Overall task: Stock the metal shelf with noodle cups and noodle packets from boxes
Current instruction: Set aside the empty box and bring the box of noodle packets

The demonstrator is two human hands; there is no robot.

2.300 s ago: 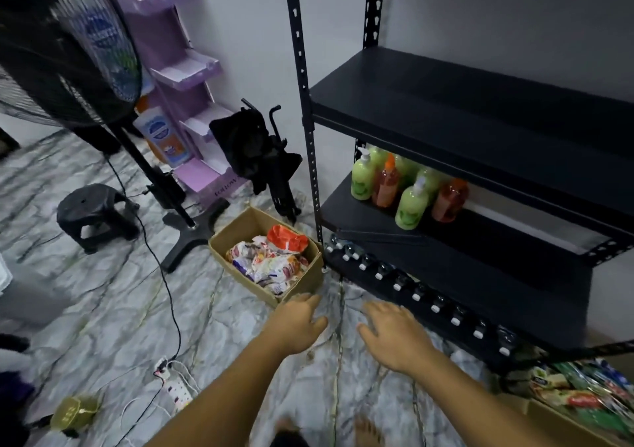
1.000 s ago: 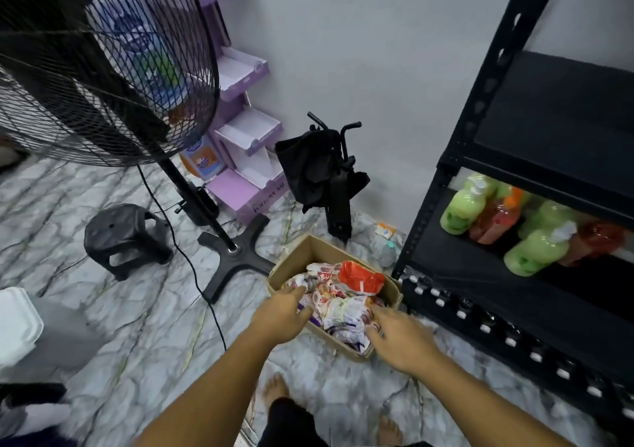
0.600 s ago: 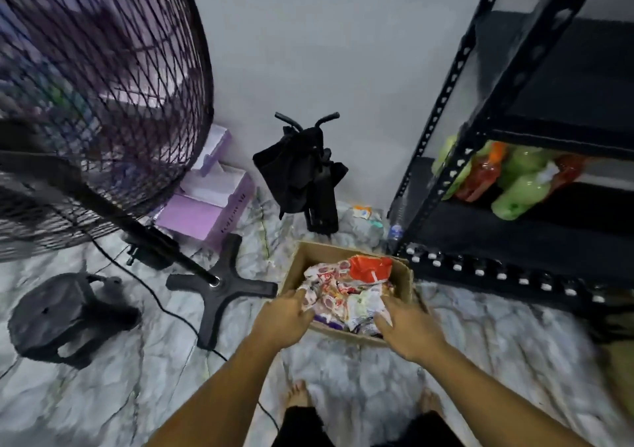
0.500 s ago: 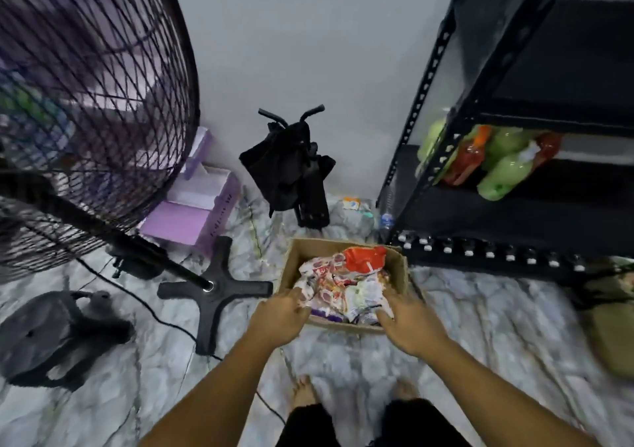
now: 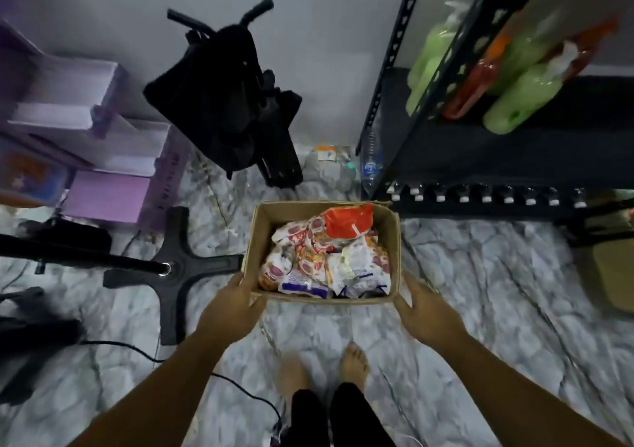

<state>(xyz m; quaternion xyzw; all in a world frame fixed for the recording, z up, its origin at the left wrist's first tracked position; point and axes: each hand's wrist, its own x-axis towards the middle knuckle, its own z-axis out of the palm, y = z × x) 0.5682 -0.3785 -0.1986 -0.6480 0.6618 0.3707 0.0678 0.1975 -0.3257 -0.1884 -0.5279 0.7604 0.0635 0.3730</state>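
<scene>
Head view: left hand (image 5: 228,313) and right hand (image 5: 427,313) grip the near corners of the cardboard box (image 5: 322,299), metal shelf (image 5: 480,158) just beyond its far-right corner.

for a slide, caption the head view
Left hand and right hand hold a cardboard box of noodle packets beside the metal shelf.

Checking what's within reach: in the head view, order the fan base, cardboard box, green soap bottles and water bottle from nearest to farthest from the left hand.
1. cardboard box: the left hand grips its near left corner.
2. fan base: on the floor, left of the hand.
3. water bottle: beyond the box, beside the metal shelf.
4. green soap bottles: on the shelf, far right.
</scene>
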